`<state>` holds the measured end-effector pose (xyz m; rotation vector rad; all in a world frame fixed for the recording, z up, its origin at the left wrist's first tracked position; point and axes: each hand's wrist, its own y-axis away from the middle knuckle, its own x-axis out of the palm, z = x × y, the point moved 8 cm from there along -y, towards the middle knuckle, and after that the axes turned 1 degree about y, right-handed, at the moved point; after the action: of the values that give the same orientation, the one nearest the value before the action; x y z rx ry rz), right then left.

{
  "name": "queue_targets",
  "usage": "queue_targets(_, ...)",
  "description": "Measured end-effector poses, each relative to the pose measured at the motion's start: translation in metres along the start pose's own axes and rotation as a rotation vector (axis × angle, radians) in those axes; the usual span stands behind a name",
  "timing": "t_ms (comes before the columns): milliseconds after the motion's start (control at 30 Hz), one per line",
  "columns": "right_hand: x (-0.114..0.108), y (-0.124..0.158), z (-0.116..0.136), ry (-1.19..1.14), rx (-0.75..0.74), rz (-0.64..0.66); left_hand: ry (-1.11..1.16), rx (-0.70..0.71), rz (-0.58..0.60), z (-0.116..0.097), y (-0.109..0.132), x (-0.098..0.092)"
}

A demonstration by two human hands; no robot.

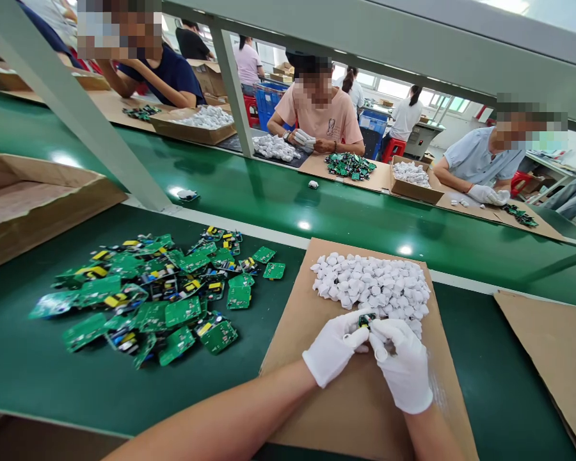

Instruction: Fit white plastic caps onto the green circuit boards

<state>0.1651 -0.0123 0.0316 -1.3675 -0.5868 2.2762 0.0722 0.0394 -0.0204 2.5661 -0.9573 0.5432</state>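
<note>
In white gloves, both hands meet over a cardboard sheet (317, 397). My left hand (333, 346) is closed, its fingertips pinching a small green circuit board (366, 319) with dark and yellow parts. My right hand (406, 368) is closed at the board's right side, thumb and fingers gripping its edge; the fingers cover most of it. Just beyond the fingertips lies a heap of small white pieces (369, 282), their exact kind too small to tell. Left of the cardboard is a loose pile of green circuit boards (182, 310) with yellow, blue and black components.
An open cardboard box (52, 218) stands at the left, and another cardboard sheet (557, 346) lies at the right. A slanted metal post (100, 128) rises behind the boards. Across a green belt (249, 205), several people sit working with similar boards and white pieces.
</note>
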Motion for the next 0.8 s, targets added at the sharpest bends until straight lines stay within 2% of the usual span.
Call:
queue_targets(133, 0.003, -0.005, 0.003, -0.090, 0.009, 0.128, 0.120, -0.094, 0.037, -0.001, -0.001, 0.002)
queue_targets(267, -0.001, -0.007, -0.004, -0.169, 0.102, 0.098, 0.131, -0.176, -0.035, 0.003, 0.000, -0.005)
queue_targets(533, 0.000, -0.002, 0.012, -0.056, -0.159, -0.042, 0.096, -0.075, 0.045, -0.004, 0.002, 0.009)
queue_targets(800, 0.006, -0.005, 0.018, -0.094, -0.134, 0.040, 0.107, -0.086, 0.077, -0.001, 0.003, 0.013)
